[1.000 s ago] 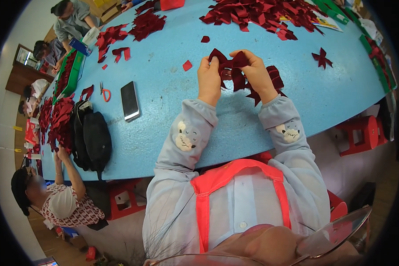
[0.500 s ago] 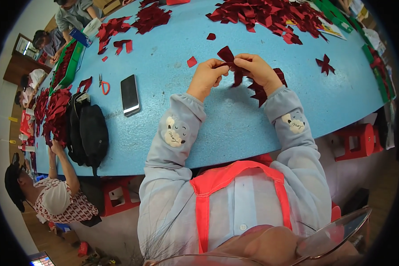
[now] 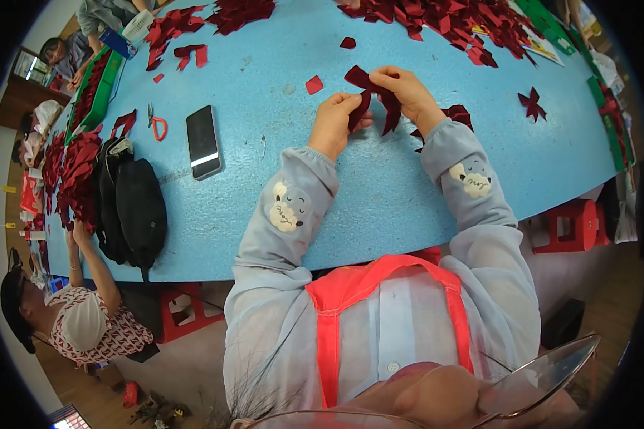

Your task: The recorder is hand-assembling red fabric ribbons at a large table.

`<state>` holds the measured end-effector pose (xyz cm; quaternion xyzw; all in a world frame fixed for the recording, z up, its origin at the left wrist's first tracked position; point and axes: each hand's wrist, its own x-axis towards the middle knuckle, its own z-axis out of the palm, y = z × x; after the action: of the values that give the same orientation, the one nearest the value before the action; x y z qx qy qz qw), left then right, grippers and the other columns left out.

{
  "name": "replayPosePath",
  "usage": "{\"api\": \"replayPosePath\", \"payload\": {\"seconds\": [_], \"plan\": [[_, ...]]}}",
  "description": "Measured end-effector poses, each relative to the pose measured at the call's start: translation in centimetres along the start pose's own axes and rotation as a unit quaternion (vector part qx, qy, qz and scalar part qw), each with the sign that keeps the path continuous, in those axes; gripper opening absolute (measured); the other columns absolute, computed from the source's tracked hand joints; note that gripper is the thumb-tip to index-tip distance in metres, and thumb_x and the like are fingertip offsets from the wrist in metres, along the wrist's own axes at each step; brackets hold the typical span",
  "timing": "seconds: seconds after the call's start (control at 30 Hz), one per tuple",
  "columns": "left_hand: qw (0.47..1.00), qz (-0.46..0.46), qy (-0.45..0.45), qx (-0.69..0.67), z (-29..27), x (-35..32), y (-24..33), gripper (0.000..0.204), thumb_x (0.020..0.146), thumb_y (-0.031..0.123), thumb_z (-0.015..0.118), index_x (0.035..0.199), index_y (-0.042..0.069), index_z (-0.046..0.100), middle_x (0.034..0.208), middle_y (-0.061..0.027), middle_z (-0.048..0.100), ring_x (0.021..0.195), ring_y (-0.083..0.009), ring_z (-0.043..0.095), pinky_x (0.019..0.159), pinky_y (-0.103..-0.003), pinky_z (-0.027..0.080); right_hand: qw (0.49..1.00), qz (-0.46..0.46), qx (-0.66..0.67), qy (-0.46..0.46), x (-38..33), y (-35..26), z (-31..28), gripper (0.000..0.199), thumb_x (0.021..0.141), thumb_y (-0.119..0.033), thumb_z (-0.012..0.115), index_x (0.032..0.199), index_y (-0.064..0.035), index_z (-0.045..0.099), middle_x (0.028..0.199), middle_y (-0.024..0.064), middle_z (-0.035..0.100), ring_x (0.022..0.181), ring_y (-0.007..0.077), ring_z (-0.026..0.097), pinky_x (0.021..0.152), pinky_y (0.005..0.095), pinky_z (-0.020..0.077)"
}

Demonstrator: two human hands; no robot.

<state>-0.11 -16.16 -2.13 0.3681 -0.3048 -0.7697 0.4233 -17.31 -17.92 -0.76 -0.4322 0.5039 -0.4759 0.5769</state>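
Note:
Between both hands, raised over the blue table, is a dark red ribbon bow with loose tails. My left hand pinches one tail of it. At the upper right of the bow, the fingers of my right hand are closed on another part. More dark red ribbon lies beside my right wrist, partly hidden by it. A small red ribbon scrap rests just beyond my left hand. Farther right on the table is a separate red bow.
A phone, red-handled snips and a black bag lie to the left. Heaps of red ribbon pieces cover the far side. A green crate stands at far left, near co-workers. A red stool is at right.
The ribbon bow has turned in my hands, and its tails now hang lower and more spread. My right hand has risen slightly and my left has shifted. The whole view has swung a little.

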Motion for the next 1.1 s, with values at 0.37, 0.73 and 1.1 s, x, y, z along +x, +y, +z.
{"api": "replayPosePath", "payload": {"seconds": [0.37,0.73,1.1], "plan": [[0.969,0.079,0.061,0.226,-0.9,0.1,-1.1,0.019,0.082,-0.001,0.052,0.100,-0.005,0.051,0.095,-0.0154,0.058,0.074,-0.0222,0.063,0.061,-0.032,0.054,0.716,-0.302,-0.625,0.072,-4.9,3.4,-1.5,0.021,0.078,-0.016,0.060,0.096,-0.0070,0.063,0.095,0.0084,0.056,0.084,0.0293,0.056,0.075,0.0374,0.0460],[0.652,0.364,0.046,0.663,-1.7,-4.5,-0.4,0.016,0.076,0.012,0.061,0.092,0.011,0.064,0.080,-0.0098,0.052,0.079,-0.0286,0.052,0.064,-0.039,0.047,0.813,-0.242,-0.521,0.096,-3.3,0.6,-2.4,0.021,0.081,-0.010,0.056,0.102,-0.0078,0.062,0.089,0.0109,0.058,0.078,0.0261,0.058,0.070,0.0346,0.0471],[0.669,0.372,0.009,0.643,-3.2,-6.5,-1.3,0.009,0.077,0.010,0.061,0.085,0.008,0.063,0.080,-0.0092,0.052,0.079,-0.0274,0.052,0.064,-0.037,0.045,0.864,-0.283,-0.362,0.208,-5.4,-0.4,-4.2,0.017,0.084,-0.009,0.055,0.097,-0.0009,0.062,0.084,0.0092,0.063,0.068,0.0155,0.057,0.063,0.0268,0.0450]]}}
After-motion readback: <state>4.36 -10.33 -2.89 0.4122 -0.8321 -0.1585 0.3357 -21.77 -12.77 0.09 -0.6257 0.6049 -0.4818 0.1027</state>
